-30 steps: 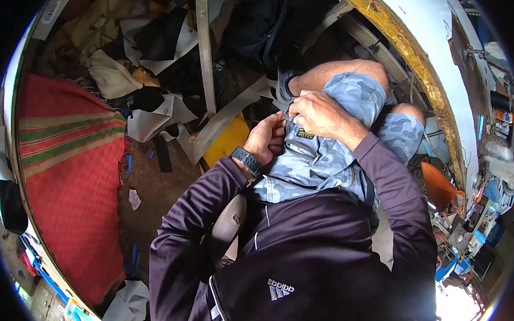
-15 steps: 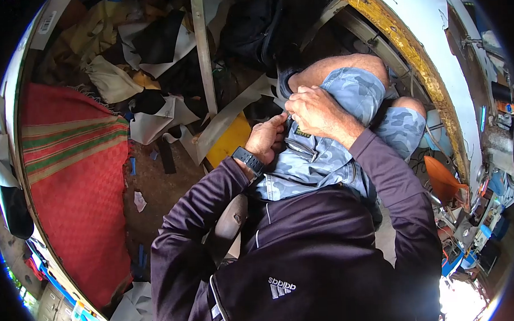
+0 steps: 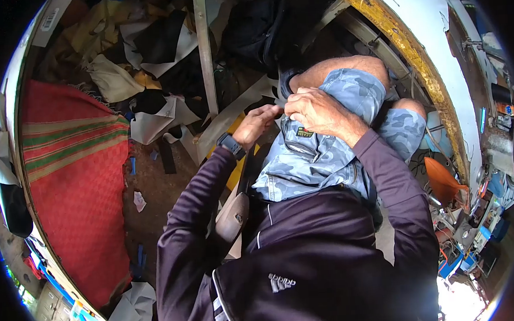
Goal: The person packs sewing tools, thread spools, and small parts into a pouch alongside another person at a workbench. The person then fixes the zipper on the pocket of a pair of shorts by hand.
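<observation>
My left hand (image 3: 256, 125), with a dark watch (image 3: 231, 145) on its wrist, is just left of my raised thigh. Its fingers are stretched toward my right hand, the tips close to it, and nothing shows clearly in them. Over the thigh, my right hand (image 3: 317, 112) is closed with fingers bent and pinched together. Whatever it pinches is too small or hidden to make out. Beneath it lie the blue-grey camouflage shorts (image 3: 295, 173) with a pocket and a dark label (image 3: 305, 132).
A red striped cloth (image 3: 75, 197) lies at left. Fabric scraps (image 3: 113, 78) and a dark bag (image 3: 251, 31) are ahead, behind a metal bar (image 3: 205, 59). A worn yellow edge (image 3: 412, 44) curves along the right, near an orange object (image 3: 441, 181) and cluttered tools. A wooden armrest (image 3: 232, 219) is beside me.
My left hand has shifted left and slightly up, off the shorts, and its fingers have straightened. The right hand has stayed nearly in place, still pinched.
</observation>
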Tool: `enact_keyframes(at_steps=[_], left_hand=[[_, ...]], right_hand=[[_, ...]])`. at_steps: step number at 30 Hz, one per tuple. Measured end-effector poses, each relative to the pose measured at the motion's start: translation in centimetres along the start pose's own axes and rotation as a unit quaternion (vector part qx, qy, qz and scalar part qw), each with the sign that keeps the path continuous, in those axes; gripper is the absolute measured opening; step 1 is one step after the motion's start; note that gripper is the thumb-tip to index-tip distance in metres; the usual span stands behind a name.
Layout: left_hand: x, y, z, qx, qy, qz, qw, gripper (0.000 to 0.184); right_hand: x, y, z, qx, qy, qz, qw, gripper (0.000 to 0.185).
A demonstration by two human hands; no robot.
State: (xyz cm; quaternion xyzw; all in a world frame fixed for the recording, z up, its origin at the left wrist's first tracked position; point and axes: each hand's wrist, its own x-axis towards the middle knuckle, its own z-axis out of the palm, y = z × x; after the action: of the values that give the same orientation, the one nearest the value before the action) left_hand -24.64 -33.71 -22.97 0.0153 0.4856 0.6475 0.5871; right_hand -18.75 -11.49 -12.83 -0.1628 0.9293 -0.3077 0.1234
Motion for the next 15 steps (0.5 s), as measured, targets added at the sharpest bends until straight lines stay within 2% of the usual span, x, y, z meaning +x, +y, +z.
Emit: enact_keyframes(at_steps=[1, 2, 3, 4, 6, 8, 9, 11, 12, 13, 15], left_hand=[[0.3, -0.3, 0.2, 0.008, -0.032, -0.008, 0.999, 0.036], [0.8, -0.3, 0.0, -0.048, -0.102, -0.063, 0.992, 0.038], [0.9, -0.2, 0.3, -0.034, -0.132, -0.082, 0.987, 0.039], [1.3, -0.8, 0.2, -0.019, -0.168, -0.061, 0.984, 0.038], [1.6, -1.6, 0.4, -0.003, -0.219, -0.011, 0.976, 0.037], [1.9, -1.9, 0.4, -0.010, -0.201, -0.010, 0.980, 0.034], [2.3, -1.9, 0.5, -0.010, -0.195, -0.011, 0.981, 0.032], [3.5, -1.9, 0.4, -0.070, -0.158, -0.021, 0.985, 0.009], [3.8, -2.0, 0.8, -0.102, -0.120, -0.030, 0.987, 0.004], [4.1, -1.9, 1.2, -0.134, -0.081, -0.035, 0.987, 0.002], [5.9, -3.5, -0.1, -0.225, -0.079, -0.088, 0.967, 0.006]], right_hand=[[0.0, -0.1, 0.1, -0.001, 0.001, -0.002, 1.000, 0.008], [0.0, -0.2, -0.1, -0.020, 0.026, 0.002, 0.999, 0.010], [-0.2, -1.0, -0.3, -0.038, 0.051, 0.010, 0.998, 0.012], [-0.5, -2.0, -0.6, -0.055, 0.075, 0.017, 0.996, 0.015], [-1.4, -4.7, -2.1, -0.045, 0.056, 0.046, 0.996, 0.022], [-2.5, -7.1, -2.6, -0.051, 0.016, 0.068, 0.996, 0.036], [-3.3, -7.6, -1.4, -0.090, 0.051, 0.034, 0.994, 0.036], [-4.4, -7.9, 0.5, -0.149, 0.028, 0.010, 0.988, 0.030], [-4.5, -8.3, 0.8, -0.166, 0.057, -0.002, 0.984, 0.023], [-4.6, -8.6, 0.6, -0.162, 0.058, 0.022, 0.985, 0.021], [-4.7, -9.2, -1.0, -0.157, 0.058, 0.059, 0.984, 0.018]])
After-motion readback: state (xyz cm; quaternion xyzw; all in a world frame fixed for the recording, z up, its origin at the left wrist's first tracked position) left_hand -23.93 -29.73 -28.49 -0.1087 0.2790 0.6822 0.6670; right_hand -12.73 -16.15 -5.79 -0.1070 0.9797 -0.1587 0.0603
